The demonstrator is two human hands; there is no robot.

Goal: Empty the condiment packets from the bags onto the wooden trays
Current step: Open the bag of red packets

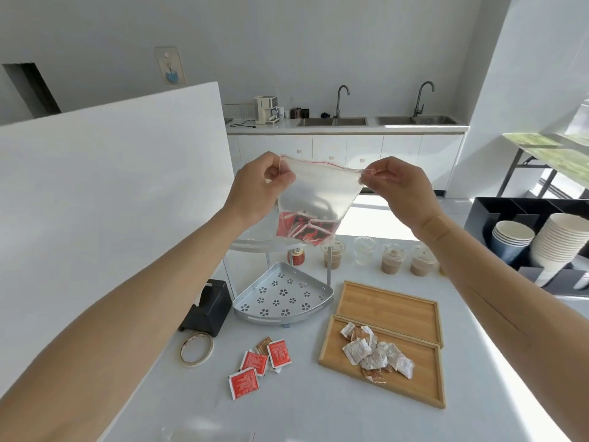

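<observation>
The red packets (pixel 258 365) left of the near wooden tray (pixel 424 389) bear fine white print, too small to read; nothing else carries legible text.

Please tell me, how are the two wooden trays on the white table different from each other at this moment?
The nearer rectangular wooden tray holds a pile of white and brown condiment packets; the farther rectangular wooden tray holds nothing. The nearer tray lies closer to the person, and the farther one lies just behind it, toward the lidded plastic drink cups. Both are light wood with low raised rims, lying flat and set at the same slant.
</observation>
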